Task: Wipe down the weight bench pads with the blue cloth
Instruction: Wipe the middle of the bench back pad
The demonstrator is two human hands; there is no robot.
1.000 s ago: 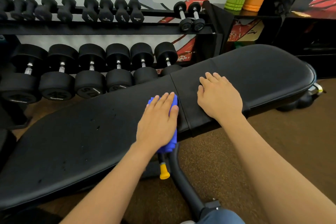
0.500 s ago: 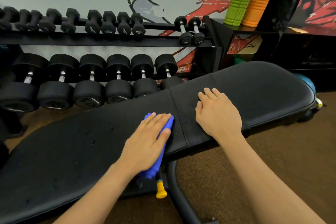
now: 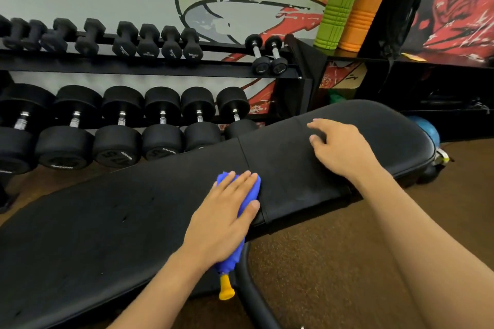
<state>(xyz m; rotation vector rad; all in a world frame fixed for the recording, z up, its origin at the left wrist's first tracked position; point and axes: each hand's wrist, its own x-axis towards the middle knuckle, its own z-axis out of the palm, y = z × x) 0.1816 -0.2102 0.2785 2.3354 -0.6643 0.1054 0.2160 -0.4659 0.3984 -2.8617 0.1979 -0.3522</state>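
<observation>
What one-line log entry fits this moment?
left hand: pressing cloth on bench | right hand: flat on seat pad | stage: wiping near seam

Even, soft indoor light, moderately bright. Faint sheen on bench pad (image 3: 374,125) far end; no hard glare. Weak shadows under dumbbells (image 3: 117,125) and bench. Wide-angle bending at edges, rack (image 3: 160,68) rail bowed. Right hand (image 3: 339,147) fingers slightly motion-blurred; centre sharp.

- Gym, free-weights corner.
- Two-tier dumbbell rack (image 3: 149,68) along painted mural wall (image 3: 240,2).
- Padded black bench (image 3: 133,222) in front.
- Green foam roller (image 3: 337,12) and orange foam roller (image 3: 361,17) upright on a shelf.
</observation>
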